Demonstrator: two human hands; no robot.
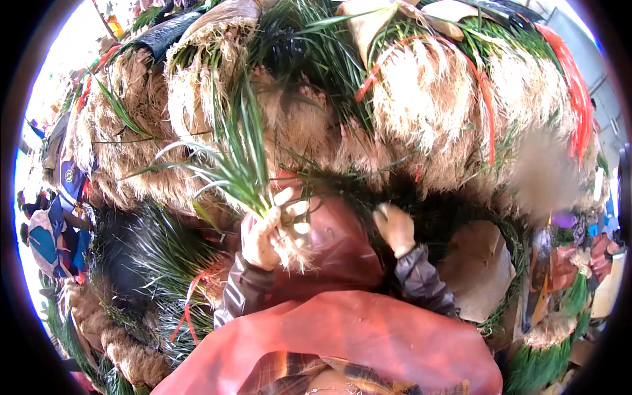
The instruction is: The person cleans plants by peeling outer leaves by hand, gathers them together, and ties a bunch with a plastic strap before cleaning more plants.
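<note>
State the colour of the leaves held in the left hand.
Green leaves, paler near the base; see the head view.

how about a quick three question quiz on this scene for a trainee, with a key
1. Which hand holds the plant bunch?
2. True or false: the right hand is touching that bunch.
3. Pick one. The smooth covering over the wearer's front is: A) blue, B) red, C) green.

Key:
1. The left hand.
2. False; it is apart from the bunch.
3. B.
</note>
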